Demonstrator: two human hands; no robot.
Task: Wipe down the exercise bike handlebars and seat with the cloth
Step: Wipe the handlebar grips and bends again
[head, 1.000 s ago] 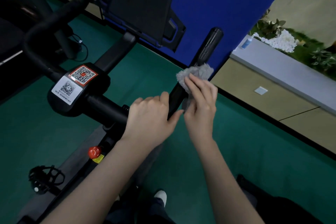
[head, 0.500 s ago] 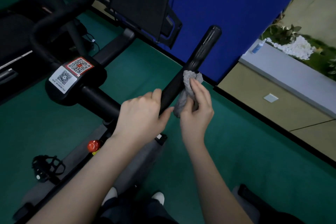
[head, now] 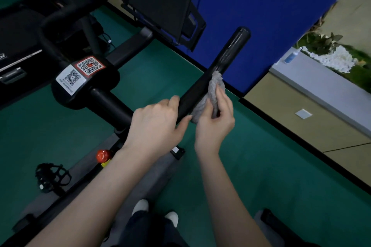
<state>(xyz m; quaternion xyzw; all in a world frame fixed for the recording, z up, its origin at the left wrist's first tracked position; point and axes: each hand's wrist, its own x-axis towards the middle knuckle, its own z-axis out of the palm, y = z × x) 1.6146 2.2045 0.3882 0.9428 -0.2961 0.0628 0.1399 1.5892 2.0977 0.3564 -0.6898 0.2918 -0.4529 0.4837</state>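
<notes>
The black right handlebar (head: 224, 58) of the exercise bike runs diagonally up to the right from the central clamp (head: 84, 82), which carries two QR stickers. My left hand (head: 156, 122) grips the bar near its base. Just beside it, my right hand (head: 215, 118) holds a grey fluffy cloth (head: 212, 90) pressed against the right side of the bar, about halfway along it. The left handlebar (head: 66, 14) curves away at the upper left. The seat is out of view.
A dark console screen (head: 162, 0) stands behind the bars, in front of a blue wall. A red knob (head: 102, 155) and a pedal (head: 50, 176) sit below on the frame. My white shoes (head: 156, 212) stand on green floor. A blue bottle (head: 292, 55) rests on the ledge at right.
My right hand slid the cloth down the bar toward my left hand, then back up a little. My left hand kept its grip. The view shifted slightly.
</notes>
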